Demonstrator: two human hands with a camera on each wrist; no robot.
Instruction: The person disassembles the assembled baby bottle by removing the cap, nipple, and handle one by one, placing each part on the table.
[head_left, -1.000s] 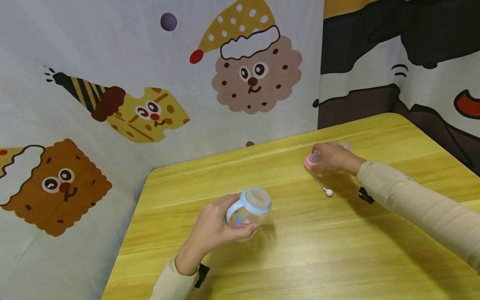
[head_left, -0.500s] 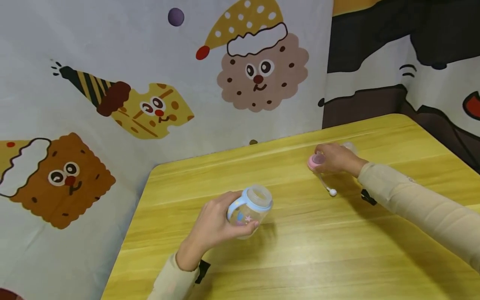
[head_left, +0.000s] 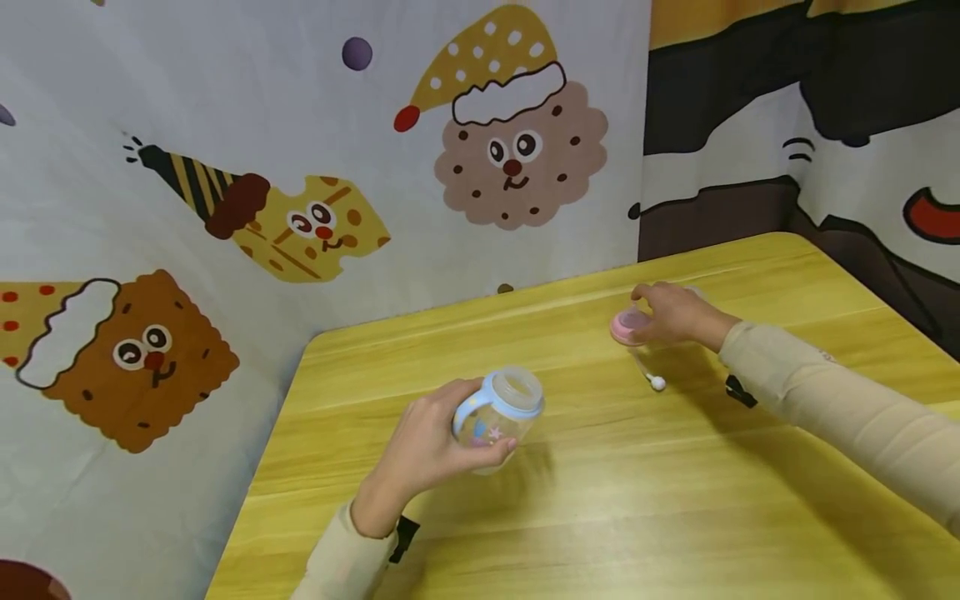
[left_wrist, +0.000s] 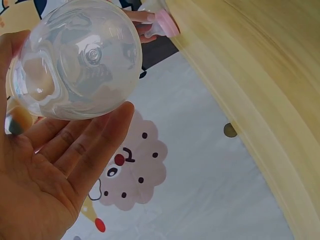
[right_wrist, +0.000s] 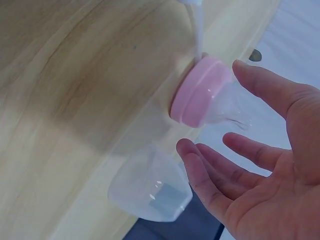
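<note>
In the head view, my left hand [head_left: 429, 446] grips a clear baby bottle [head_left: 519, 419] with a light blue collar and handle. Its mouth is uncovered and tilts toward the upper right. The left wrist view shows the rounded bottle base [left_wrist: 100, 75] above my fingers. My right hand [head_left: 678, 312] hovers at the far side of the table, fingers spread around a clear nipple [right_wrist: 225, 107] in a pink ring [right_wrist: 197, 95]. The ring sits flat on the wood, nipple up. A thin straw with a white weighted end [head_left: 657, 383] trails from it.
A translucent domed cap [right_wrist: 150, 187] stands on the table beside the pink ring, mostly hidden behind my right hand in the head view. The wood-grain table [head_left: 600, 500] meets a cartoon-printed cloth [head_left: 420, 275] along its back and left edges.
The pink ring, tilted in my right hand's fingers before, now lies flat on the table. Those fingers have opened and let go. My left hand holds the bottle almost unmoved.
</note>
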